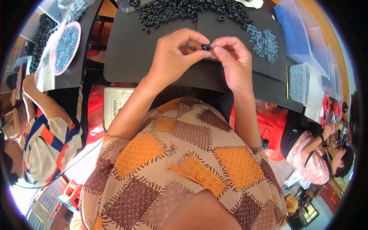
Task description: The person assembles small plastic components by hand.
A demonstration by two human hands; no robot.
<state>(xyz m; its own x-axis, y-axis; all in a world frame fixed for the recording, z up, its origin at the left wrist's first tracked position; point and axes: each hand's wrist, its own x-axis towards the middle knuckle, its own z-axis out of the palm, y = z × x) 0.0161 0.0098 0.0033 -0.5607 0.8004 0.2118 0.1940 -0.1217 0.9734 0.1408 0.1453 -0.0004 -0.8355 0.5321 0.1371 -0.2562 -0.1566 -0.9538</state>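
The left hand (174,53) is pinching a small black ring (206,47) between its thumb and fingertips, holding it up over the dark mat (130,50). The right hand (234,57) is closing its fingers on a tiny silver piece (213,45) that is touching the ring. A pile of black rings (184,9) is lying at the far side of the mat. A heap of small grey-blue pieces (264,42) is sitting just to the right of the hands.

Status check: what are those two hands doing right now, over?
Left hand and right hand pinching one small black ring together. Heap of black rings beyond, grey springs right. Nothing in the way.
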